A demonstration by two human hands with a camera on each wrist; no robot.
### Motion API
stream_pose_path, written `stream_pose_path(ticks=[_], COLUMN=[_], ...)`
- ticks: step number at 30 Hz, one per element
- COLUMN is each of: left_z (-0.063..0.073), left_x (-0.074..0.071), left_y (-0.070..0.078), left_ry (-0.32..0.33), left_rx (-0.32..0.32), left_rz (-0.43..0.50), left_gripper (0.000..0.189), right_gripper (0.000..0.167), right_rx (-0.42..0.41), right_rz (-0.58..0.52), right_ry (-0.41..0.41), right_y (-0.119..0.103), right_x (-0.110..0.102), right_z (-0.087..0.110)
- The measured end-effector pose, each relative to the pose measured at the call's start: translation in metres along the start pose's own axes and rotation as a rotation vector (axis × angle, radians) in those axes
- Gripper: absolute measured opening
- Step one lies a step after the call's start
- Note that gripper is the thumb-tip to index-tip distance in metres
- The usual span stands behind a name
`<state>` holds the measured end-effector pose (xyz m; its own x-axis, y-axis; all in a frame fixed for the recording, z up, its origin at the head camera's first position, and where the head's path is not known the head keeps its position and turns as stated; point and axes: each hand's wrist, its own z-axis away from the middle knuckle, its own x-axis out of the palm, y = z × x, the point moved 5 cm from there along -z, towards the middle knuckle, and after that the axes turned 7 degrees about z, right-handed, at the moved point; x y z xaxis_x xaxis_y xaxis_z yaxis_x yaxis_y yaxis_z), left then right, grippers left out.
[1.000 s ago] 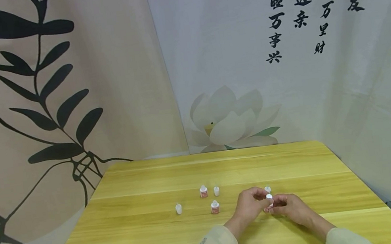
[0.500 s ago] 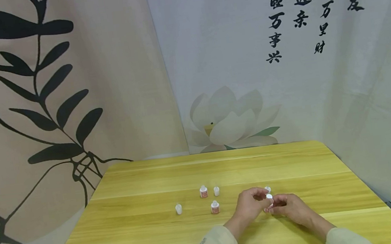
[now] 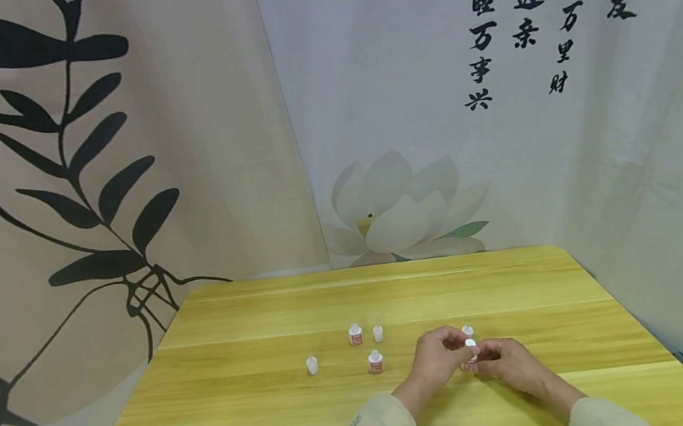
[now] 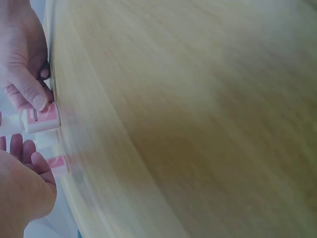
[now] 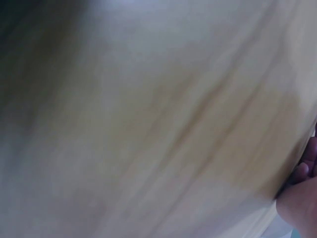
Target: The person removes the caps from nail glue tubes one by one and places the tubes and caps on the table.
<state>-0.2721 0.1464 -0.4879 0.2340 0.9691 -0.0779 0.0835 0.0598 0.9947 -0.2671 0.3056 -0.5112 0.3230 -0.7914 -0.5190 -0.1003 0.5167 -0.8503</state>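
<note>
A small white bottle with a pink-red label (image 3: 471,349) stands between my two hands over the right part of the table. My left hand (image 3: 432,364) pinches its white top between thumb and fingers. Lower down, my right hand (image 3: 516,365) grips the bottle's body; in the left wrist view its thumb presses the pink label (image 4: 43,116). Just behind the hands sits a small white cap-like piece (image 3: 467,330), partly hidden. The right wrist view shows mostly blurred tabletop, with part of a hand (image 5: 299,203) at its right edge.
Two similar bottles with reddish labels, one farther back (image 3: 356,335) and one nearer (image 3: 375,361), stand upright left of my hands. Small white cap-like pieces lie beside the rear bottle (image 3: 378,334) and farther left (image 3: 312,365). A printed curtain (image 3: 229,127) hangs behind the wooden table (image 3: 244,410).
</note>
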Motion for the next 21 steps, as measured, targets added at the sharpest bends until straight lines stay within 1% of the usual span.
stream_pose_path(ticks=[7, 11, 14, 21], left_z=[0.0011, 0.0009, 0.0006, -0.0002], left_x=[-0.0011, -0.0008, -0.0006, 0.0001], left_y=[0.0019, 0.0025, 0.0012, 0.0011], left_ry=[-0.012, -0.021, -0.017, 0.012], left_rx=[-0.002, -0.004, -0.007, -0.01], left_rz=[-0.002, 0.0, -0.01, -0.018], left_gripper=[0.017, 0.013, 0.009, 0.01], right_gripper=[0.025, 0.025, 0.025, 0.024], right_rx=[-0.004, -0.007, -0.007, -0.005], right_rz=[-0.01, -0.03, -0.039, -0.033], right_ry=[0.01, 0.005, 0.003, 0.004], right_y=[0.0023, 0.0044, 0.0054, 0.0045], right_x=[-0.0001, 0.0009, 0.0014, 0.0014], right_z=[-0.0005, -0.0012, -0.0015, -0.0012])
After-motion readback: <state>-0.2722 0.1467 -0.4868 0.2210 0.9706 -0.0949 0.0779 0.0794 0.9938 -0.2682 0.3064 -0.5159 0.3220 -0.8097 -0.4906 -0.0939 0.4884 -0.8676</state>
